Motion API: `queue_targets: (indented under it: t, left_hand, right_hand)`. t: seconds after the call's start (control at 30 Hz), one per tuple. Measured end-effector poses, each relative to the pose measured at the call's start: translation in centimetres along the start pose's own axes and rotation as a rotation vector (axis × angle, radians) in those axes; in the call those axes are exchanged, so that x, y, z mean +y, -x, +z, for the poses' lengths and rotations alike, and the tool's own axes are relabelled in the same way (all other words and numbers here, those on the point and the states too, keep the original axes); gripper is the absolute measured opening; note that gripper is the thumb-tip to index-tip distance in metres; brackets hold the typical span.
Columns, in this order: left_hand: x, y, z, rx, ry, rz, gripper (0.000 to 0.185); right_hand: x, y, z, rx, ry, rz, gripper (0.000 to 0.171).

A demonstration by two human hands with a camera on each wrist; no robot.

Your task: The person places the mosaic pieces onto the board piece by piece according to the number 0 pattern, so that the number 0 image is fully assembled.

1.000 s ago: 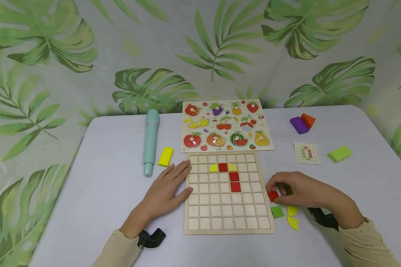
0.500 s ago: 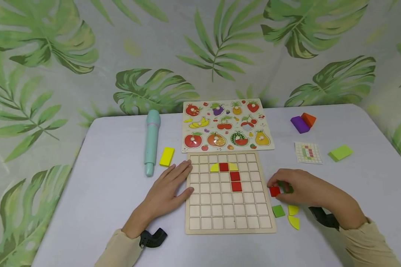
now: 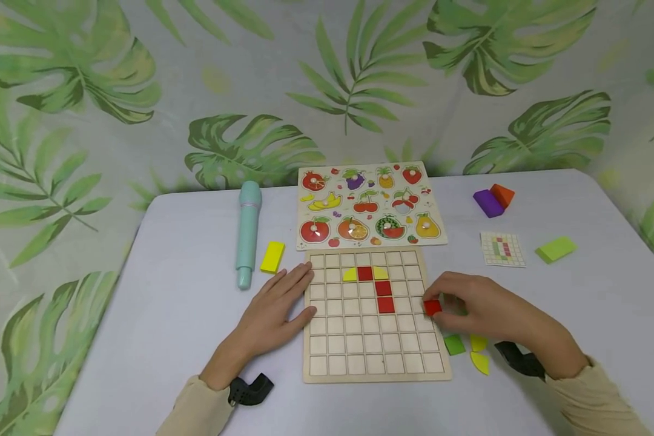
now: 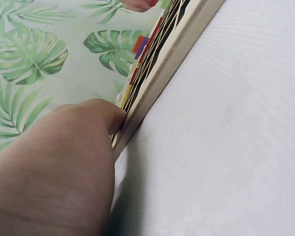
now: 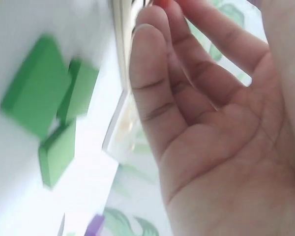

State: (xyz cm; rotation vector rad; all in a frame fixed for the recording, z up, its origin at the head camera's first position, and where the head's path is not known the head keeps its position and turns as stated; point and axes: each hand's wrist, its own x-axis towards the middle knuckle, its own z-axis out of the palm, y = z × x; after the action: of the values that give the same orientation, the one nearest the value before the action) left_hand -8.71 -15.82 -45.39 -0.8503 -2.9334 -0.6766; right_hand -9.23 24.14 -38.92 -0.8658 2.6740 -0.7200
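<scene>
Well, left hand (image 3: 272, 316) flat against the grid board (image 3: 354, 345), right hand (image 3: 484, 304) in a pinch on a red square (image 3: 432, 308).

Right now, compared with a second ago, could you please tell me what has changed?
The right hand has carried a pinched red square tile left and forward, from beside the pale wooden grid board to its right edge. The left hand and the board's red and yellow tiles stayed put.

We log grid board (image 3: 363, 344) as bare wood, matt; red tile (image 3: 432, 308) smooth; fruit board (image 3: 386, 204) glossy in spots; teal wand (image 3: 247, 239) smooth, plastic-looking; pattern card (image 3: 502, 249) paper-like, matt; table cover (image 3: 191, 272) and backdrop (image 3: 251, 72) cloth-like
</scene>
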Motion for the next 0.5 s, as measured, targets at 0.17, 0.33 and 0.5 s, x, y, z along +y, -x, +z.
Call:
queue_targets:
  t: [0.17,0.33,0.5]
  left_hand:
    - [0.1,0.0,-0.1,-0.001,-0.002,-0.008,0.070]
    - [0.1,0.0,0.0,-0.003,-0.006,-0.014,0.070]
    - [0.0,0.0,0.1,0.003,-0.006,-0.009,0.070]
  right_hand:
    - [-1.2,-0.4,0.8,0.044,-0.029,-0.019,0.026]
    - [-2.1,-0.8,1.7,0.088,-0.045,-0.045,0.027]
    - [-2.8,-1.1,2.7,0.125,-0.032,-0.087,0.027]
